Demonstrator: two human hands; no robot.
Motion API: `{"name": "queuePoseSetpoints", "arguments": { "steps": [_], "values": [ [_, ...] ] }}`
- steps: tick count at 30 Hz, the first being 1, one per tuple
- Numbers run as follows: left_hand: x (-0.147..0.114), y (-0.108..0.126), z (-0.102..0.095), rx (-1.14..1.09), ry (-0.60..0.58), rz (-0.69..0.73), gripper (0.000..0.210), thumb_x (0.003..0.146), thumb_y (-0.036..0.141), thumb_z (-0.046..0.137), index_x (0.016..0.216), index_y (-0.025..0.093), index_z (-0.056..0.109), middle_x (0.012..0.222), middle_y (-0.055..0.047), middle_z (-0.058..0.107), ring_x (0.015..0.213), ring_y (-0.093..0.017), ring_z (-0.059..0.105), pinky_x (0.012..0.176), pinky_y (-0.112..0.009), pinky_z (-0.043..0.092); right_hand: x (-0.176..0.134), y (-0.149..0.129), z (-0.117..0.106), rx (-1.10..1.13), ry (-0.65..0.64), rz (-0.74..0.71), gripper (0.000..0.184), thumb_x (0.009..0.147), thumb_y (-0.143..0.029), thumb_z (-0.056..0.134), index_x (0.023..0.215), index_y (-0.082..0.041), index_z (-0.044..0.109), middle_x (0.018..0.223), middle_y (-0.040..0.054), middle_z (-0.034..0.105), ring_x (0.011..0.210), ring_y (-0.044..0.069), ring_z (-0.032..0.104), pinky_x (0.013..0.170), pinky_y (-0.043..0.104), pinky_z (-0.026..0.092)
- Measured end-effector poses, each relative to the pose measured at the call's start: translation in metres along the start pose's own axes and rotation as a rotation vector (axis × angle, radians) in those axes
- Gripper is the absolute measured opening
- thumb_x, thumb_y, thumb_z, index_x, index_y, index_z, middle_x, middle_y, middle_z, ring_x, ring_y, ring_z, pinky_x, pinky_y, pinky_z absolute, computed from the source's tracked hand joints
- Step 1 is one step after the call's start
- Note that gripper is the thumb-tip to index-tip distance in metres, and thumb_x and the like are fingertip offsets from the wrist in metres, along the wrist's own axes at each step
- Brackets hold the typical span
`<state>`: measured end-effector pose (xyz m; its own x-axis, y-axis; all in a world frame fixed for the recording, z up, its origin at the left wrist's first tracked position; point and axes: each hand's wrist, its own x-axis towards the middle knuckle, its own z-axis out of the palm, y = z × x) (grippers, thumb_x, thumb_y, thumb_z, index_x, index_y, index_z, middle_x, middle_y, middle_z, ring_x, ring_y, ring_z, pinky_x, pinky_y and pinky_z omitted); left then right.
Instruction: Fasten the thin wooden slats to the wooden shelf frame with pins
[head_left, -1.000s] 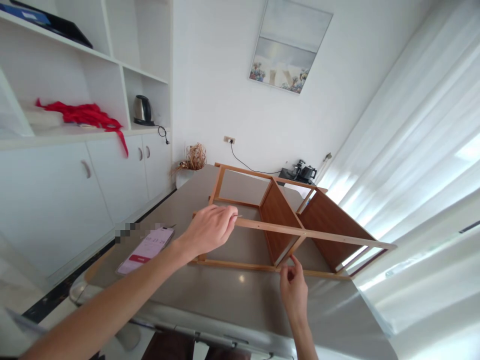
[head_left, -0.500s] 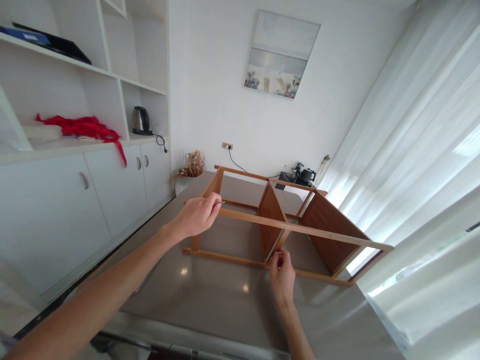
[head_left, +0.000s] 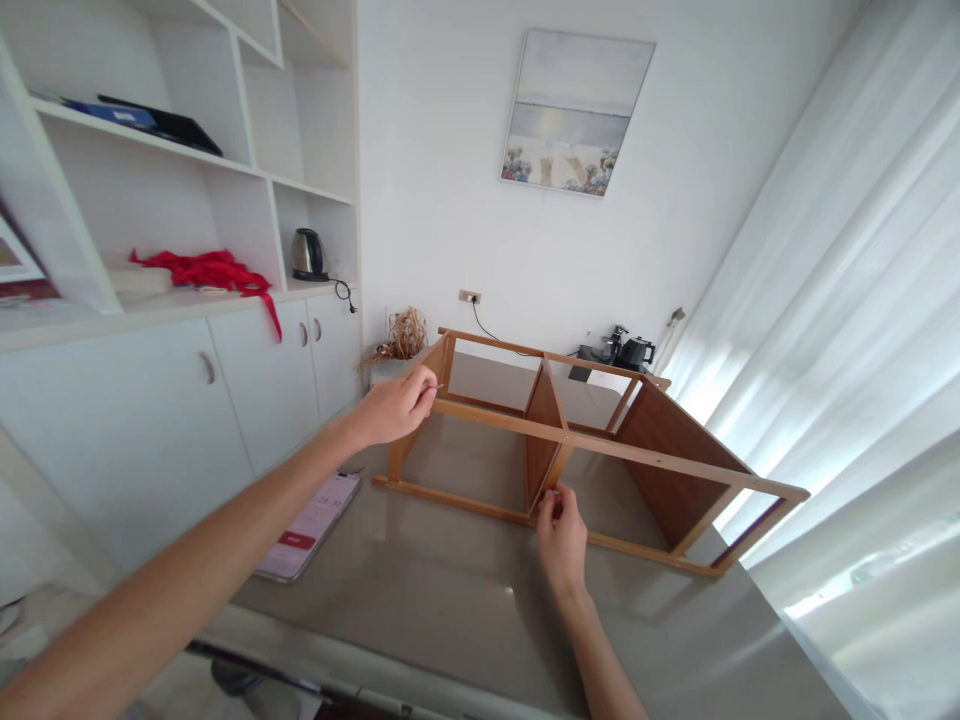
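Observation:
A wooden shelf frame (head_left: 645, 455) lies on its side on the grey table (head_left: 420, 590), with its middle shelf board (head_left: 541, 445) standing upright inside. My left hand (head_left: 401, 403) is closed at the frame's left end, by the upper rail. A small thin piece (head_left: 440, 387) pokes out between its fingertips; its kind is too small to tell. My right hand (head_left: 562, 535) is closed low against the front edge of the middle board, near the bottom rail. What its curled fingers hold, if anything, is hidden.
A phone (head_left: 319, 530) with a lit screen lies on the table beneath my left forearm. Behind the frame are dried plants (head_left: 405, 335) and a black kettle (head_left: 636, 352). White cabinets (head_left: 157, 390) line the left, a curtain (head_left: 847, 300) the right.
The view has shifted, and the phone now shows beside my left forearm. Both hands keep about the same places on the frame.

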<state>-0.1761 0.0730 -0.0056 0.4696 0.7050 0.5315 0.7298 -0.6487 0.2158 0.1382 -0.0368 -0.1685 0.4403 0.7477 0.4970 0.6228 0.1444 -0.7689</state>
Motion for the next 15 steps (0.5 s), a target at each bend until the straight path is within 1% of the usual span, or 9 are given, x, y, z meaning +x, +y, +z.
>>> {"name": "queuePoseSetpoints", "arguments": {
  "steps": [2,4,5,6,7,8,9,13,15],
  "values": [
    [0.002,0.001,-0.002,-0.029,0.029,-0.013,0.017,0.104,0.036,0.036,0.109,0.024,0.046,0.086,-0.001,0.074,0.078,-0.022,0.071,0.071,-0.034,0.050,0.002,-0.001,0.002,0.014,-0.013,-0.011,0.046,0.096,-0.058,0.039,0.105,-0.018,0.059,0.083,0.0095,0.071,0.070,0.022,0.066,0.067,0.033,0.049],
    [0.002,0.010,-0.001,-0.060,0.099,-0.017,0.019,0.104,0.036,0.035,0.113,0.023,0.046,0.110,-0.007,0.073,0.097,-0.023,0.071,0.083,-0.037,0.052,0.003,-0.002,0.004,0.024,-0.023,-0.024,0.046,0.096,-0.057,0.039,0.107,-0.018,0.060,0.082,0.0094,0.071,0.073,0.022,0.067,0.070,0.033,0.050],
    [0.001,0.019,0.001,-0.083,0.152,-0.009,0.020,0.104,0.035,0.035,0.115,0.022,0.046,0.122,-0.009,0.069,0.110,-0.024,0.068,0.093,-0.039,0.051,0.003,-0.002,0.004,0.030,-0.029,-0.029,0.046,0.096,-0.057,0.039,0.109,-0.017,0.060,0.083,0.0094,0.071,0.073,0.022,0.067,0.070,0.033,0.051],
    [-0.001,0.031,0.004,-0.113,0.206,0.012,0.021,0.104,0.034,0.036,0.117,0.022,0.046,0.128,-0.011,0.066,0.119,-0.023,0.063,0.101,-0.040,0.049,0.001,-0.002,0.003,0.036,-0.036,-0.031,0.047,0.097,-0.056,0.039,0.113,-0.016,0.060,0.084,0.0090,0.072,0.073,0.021,0.067,0.071,0.032,0.051],
    [-0.003,0.046,0.009,-0.193,0.307,0.050,0.018,0.103,0.032,0.040,0.115,0.020,0.047,0.124,-0.011,0.067,0.118,-0.022,0.063,0.104,-0.039,0.048,-0.001,-0.002,0.001,0.043,-0.044,-0.031,0.049,0.097,-0.055,0.040,0.118,-0.015,0.058,0.083,0.0081,0.072,0.071,0.021,0.068,0.069,0.031,0.052],
    [-0.005,0.063,0.015,-0.268,0.351,0.092,0.017,0.102,0.030,0.043,0.114,0.020,0.049,0.121,-0.010,0.067,0.116,-0.021,0.063,0.105,-0.037,0.047,-0.004,-0.001,-0.002,0.051,-0.062,-0.029,0.050,0.098,-0.054,0.041,0.123,-0.015,0.057,0.082,0.0068,0.073,0.069,0.020,0.068,0.067,0.030,0.052],
    [-0.007,0.082,0.022,-0.333,0.342,0.139,0.016,0.101,0.029,0.045,0.113,0.020,0.051,0.117,-0.009,0.069,0.112,-0.019,0.065,0.103,-0.035,0.048,-0.008,0.000,-0.008,0.058,-0.076,-0.027,0.049,0.098,-0.054,0.042,0.124,-0.015,0.056,0.081,0.0061,0.073,0.069,0.019,0.068,0.067,0.029,0.052],
    [-0.008,0.157,0.066,-0.545,-0.046,0.255,0.013,0.095,0.027,0.055,0.104,0.022,0.063,0.102,-0.002,0.073,0.092,-0.016,0.068,0.088,-0.028,0.052,-0.017,0.010,-0.048,0.073,-0.108,-0.036,0.039,0.100,-0.053,0.045,0.104,-0.020,0.064,0.088,0.0069,0.075,0.077,0.018,0.071,0.073,0.028,0.054],
    [-0.005,0.185,0.095,-0.578,-0.114,0.285,0.008,0.091,0.025,0.060,0.095,0.024,0.067,0.091,0.002,0.074,0.080,-0.013,0.068,0.080,-0.025,0.052,-0.017,0.018,-0.073,0.069,-0.113,-0.048,0.038,0.100,-0.052,0.045,0.099,-0.020,0.066,0.091,0.0068,0.075,0.080,0.018,0.071,0.074,0.027,0.054]
  ]
}}
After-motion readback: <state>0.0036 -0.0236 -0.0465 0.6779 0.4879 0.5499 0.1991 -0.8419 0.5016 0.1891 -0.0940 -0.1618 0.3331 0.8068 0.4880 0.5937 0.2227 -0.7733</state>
